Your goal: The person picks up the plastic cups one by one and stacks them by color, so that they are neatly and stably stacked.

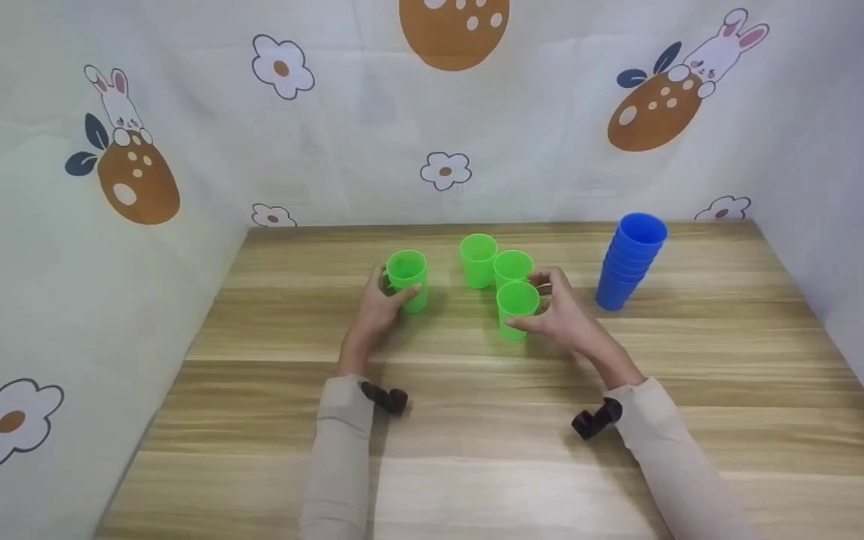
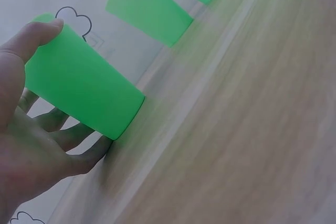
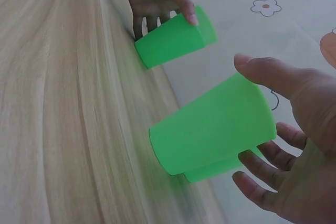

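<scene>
My left hand [image 1: 379,309] holds an upright green cup [image 1: 418,302] on the left, thumb on the near side near the rim, fingers round the far side. The left wrist view shows this cup [image 2: 84,82] with its base at the wooden surface. On the right, my right hand [image 1: 568,321] is spread about the nearest green cup [image 1: 516,301]. Its thumb reaches across the front; in the right wrist view a gap separates the palm from that cup [image 3: 210,124]. Right behind it stands another green cup [image 1: 513,264], and a further green cup [image 1: 478,262] is behind to the left.
Several nested blue cups [image 1: 625,262] form a stack to the right of my right hand. The wood-grain table [image 1: 469,420] ends at a patterned cloth backdrop [image 1: 357,150], with cloth on both sides too. Black devices [image 1: 597,420] sit at both wrists.
</scene>
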`<state>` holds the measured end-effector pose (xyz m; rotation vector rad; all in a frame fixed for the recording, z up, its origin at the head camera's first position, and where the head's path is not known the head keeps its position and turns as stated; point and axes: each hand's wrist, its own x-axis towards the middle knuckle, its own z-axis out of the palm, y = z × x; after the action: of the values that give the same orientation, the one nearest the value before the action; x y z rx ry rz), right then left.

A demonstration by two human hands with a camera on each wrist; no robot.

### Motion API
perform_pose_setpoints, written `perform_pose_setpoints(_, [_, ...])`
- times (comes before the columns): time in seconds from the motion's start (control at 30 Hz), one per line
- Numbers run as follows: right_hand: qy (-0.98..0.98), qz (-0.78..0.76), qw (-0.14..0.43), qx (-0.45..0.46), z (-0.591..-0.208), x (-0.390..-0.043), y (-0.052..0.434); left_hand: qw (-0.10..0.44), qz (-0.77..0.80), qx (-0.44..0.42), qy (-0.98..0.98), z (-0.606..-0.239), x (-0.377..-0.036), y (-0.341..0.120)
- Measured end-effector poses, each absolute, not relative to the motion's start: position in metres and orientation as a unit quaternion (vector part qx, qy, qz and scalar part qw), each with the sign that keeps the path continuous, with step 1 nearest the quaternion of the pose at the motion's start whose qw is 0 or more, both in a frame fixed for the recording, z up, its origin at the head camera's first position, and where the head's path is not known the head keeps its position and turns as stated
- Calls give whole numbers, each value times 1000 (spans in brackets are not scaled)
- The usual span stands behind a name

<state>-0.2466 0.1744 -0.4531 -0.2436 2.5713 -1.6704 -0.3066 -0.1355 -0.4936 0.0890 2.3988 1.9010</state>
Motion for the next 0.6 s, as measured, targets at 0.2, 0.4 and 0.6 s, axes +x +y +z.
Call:
perform_pose_setpoints(0.2, [840, -536, 32, -77, -455, -247, 174, 42, 616, 23, 786, -493, -306, -135])
perform_pose_setpoints(0.4, [845, -529, 26, -75, -451, -245, 169, 50, 616, 15, 786, -492, -307, -135])
perform_pose_setpoints(0.6, [859, -505, 20, -82, -439, -239, 159, 51, 619, 18, 784, -492, -306, -135])
